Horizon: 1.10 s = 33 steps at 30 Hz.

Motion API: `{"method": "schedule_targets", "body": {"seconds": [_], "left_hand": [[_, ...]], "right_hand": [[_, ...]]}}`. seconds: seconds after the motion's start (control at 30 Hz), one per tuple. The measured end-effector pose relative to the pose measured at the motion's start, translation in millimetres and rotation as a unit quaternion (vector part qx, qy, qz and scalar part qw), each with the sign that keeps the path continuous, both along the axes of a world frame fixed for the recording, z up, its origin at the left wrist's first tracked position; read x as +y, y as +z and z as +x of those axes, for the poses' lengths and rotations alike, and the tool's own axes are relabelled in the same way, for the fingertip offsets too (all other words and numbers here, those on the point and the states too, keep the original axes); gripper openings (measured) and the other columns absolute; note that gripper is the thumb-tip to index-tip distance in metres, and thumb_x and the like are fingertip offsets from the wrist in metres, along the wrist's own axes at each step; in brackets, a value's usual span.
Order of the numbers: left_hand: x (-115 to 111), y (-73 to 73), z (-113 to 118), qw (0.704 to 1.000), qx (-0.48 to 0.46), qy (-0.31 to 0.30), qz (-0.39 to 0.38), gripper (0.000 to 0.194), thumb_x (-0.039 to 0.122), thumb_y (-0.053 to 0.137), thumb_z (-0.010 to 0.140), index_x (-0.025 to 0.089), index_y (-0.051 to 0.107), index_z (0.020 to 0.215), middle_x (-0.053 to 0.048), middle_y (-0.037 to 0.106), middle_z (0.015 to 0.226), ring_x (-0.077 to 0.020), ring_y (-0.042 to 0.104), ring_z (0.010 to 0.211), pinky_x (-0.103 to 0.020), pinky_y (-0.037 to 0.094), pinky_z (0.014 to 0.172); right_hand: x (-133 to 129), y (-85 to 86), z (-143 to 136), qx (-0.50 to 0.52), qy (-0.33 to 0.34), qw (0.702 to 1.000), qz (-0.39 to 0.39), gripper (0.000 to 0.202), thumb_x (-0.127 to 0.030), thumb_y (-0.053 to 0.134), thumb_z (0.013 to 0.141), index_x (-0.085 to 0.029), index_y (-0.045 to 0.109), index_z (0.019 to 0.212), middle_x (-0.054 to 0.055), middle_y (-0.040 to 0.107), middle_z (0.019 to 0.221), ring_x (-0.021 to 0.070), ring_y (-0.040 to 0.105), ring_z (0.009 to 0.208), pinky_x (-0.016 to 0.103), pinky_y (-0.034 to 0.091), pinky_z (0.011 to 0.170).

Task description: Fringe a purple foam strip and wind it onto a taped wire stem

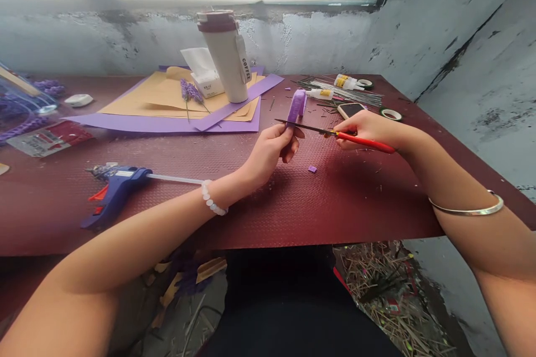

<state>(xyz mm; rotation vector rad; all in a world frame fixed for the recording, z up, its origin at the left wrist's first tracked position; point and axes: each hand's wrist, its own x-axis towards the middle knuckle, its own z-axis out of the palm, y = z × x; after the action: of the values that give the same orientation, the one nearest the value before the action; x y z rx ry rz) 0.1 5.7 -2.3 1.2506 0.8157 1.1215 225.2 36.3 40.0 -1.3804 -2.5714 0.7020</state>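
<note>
Between the thumb and fingers of my left hand (pixel 274 148) is a folded purple paper strip (pixel 296 106), its looped end pointing up. My right hand (pixel 368 127) grips a pair of scissors (pixel 364 141) with red handles. The dark blades reach left across the strip, just above my left fingertips; whether they are cutting into it I cannot tell. A small purple scrap (pixel 312 169) lies on the table below my hands. Beyond my right hand rests a phone (pixel 350 110), partly covered by it.
On the dark red table (pixel 251 223) a blue glue gun (pixel 119 189) lies left of my left forearm. Behind are a coffee tumbler (pixel 224 58), tissue pack (pixel 208 83), purple sheets (pixel 167 124), tan paper (pixel 138 101), glue bottles (pixel 347 82), thin wires (pixel 364 99) and tape (pixel 391 115).
</note>
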Motion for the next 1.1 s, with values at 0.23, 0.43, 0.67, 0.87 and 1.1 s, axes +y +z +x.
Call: {"method": "schedule_targets", "body": {"seconds": [0.23,0.43,0.67,0.87,1.1], "left_hand": [[1,0.8,-1,1.0,-0.026,-0.003,0.002,0.03,0.012,0.041,0.099,0.013,0.058,0.074,0.004,0.051,0.052,-0.0039,0.042,0.041,-0.017,0.032,0.043],[4,-1.1,-1,0.999,-0.027,0.02,-0.003,0.028,0.009,0.041,0.098,0.013,0.057,0.074,0.005,0.052,0.054,-0.0031,0.042,0.039,-0.017,0.032,0.043],[4,0.7,0,0.998,-0.028,0.058,-0.022,0.032,0.006,0.038,0.098,0.014,0.053,0.071,0.005,0.052,0.054,-0.0031,0.043,0.038,-0.017,0.033,0.043],[7,0.3,0,0.998,-0.011,0.061,-0.014,0.033,0.005,0.039,0.097,0.014,0.052,0.068,0.005,0.05,0.053,-0.0032,0.041,0.038,-0.017,0.033,0.042],[4,2.6,0,0.998,0.03,0.048,0.012,0.033,0.006,0.041,0.097,0.015,0.052,0.067,0.006,0.044,0.049,-0.0036,0.038,0.04,-0.017,0.031,0.043]], "right_hand": [[2,1.3,1,-0.007,0.009,0.996,-0.086,0.046,-0.062,0.054,0.077,-0.022,0.039,0.06,-0.004,0.035,0.058,0.0099,0.032,0.054,0.03,0.026,0.053],[0,2.9,-4,-0.005,0.006,0.998,-0.066,0.056,-0.076,0.054,0.073,-0.02,0.049,0.071,-0.001,0.045,0.069,0.0127,0.04,0.062,0.029,0.031,0.058],[2,-3.2,-6,-0.036,-0.022,0.999,0.009,0.052,-0.071,0.06,0.071,-0.021,0.049,0.076,0.002,0.053,0.074,0.0159,0.046,0.067,0.03,0.033,0.063],[3,-10.1,-10,-0.034,-0.007,0.991,0.13,0.039,-0.058,0.061,0.075,-0.021,0.049,0.078,0.005,0.058,0.077,0.017,0.046,0.067,0.03,0.034,0.064],[2,-9.5,-7,-0.084,-0.012,0.981,0.174,0.027,-0.036,0.05,0.078,-0.022,0.034,0.061,-0.001,0.041,0.056,0.0123,0.032,0.054,0.03,0.027,0.058]]}}
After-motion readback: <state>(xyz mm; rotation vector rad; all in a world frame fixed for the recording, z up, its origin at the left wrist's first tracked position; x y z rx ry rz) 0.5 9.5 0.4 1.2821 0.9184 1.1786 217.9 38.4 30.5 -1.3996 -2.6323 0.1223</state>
